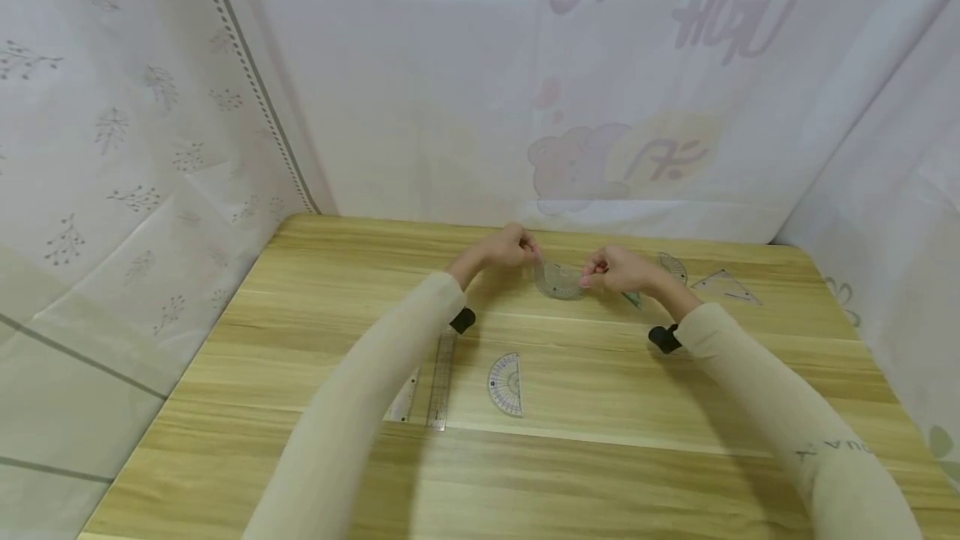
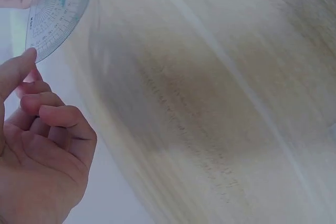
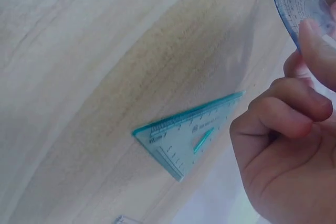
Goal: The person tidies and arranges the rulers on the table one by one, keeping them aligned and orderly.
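Note:
Both hands hold one clear protractor [image 1: 558, 283] by its two ends, above the back part of the table, its curved edge facing the near side. My left hand [image 1: 510, 247] pinches one corner between thumb and finger, as the protractor [image 2: 60, 17] in the left wrist view shows. The opposite corner is pinched by my right hand [image 1: 617, 268]. Below the right hand lies a green-tinted set square [image 3: 189, 132], mostly hidden by that hand in the head view.
A second protractor [image 1: 506, 385] lies at the table's middle. Two rulers, one a clear ruler [image 1: 442, 382], lie partly under the left sleeve. Behind the right wrist are another protractor [image 1: 673, 266] and a clear set square [image 1: 726, 287]. A curtain [image 1: 450, 107] borders the wooden table [image 1: 600, 407].

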